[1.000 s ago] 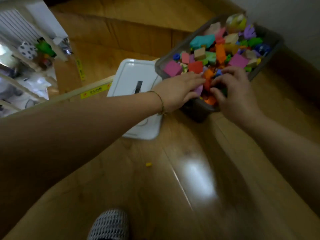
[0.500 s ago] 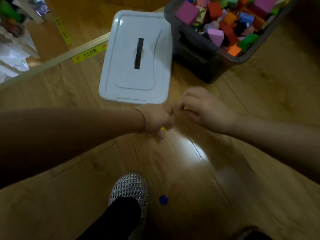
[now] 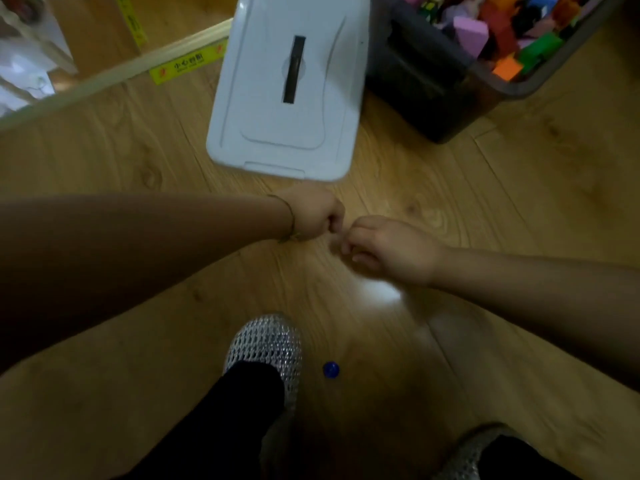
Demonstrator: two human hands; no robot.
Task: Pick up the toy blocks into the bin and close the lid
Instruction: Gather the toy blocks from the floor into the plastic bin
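Note:
A dark grey bin [image 3: 429, 84] stands at the top right, heaped with colourful foam blocks [image 3: 471, 26]. Its white lid [image 3: 287, 91] lies flat on the wooden floor just left of it. My left hand [image 3: 311, 216] hovers low over the floor below the lid, curled into a fist. The small yellow piece seen at its fingertips a moment ago is out of sight, apparently inside the fist. My right hand [image 3: 391, 251] is knuckle to knuckle with it, fingers curled, and nothing shows in it. A small blue round piece [image 3: 331, 370] lies on the floor near my foot.
My left foot in a silver mesh slipper [image 3: 266, 344] is planted below the hands, and the other slipper [image 3: 478, 448] is at the bottom right. A wooden rail with a yellow warning sticker [image 3: 187, 65] crosses the top left, with a white shelf unit behind it.
Both hands left the bin and came down to the floor. The left hand closed over the small yellow piece, which no longer shows. The view tilted down, revealing my feet and the blue piece.

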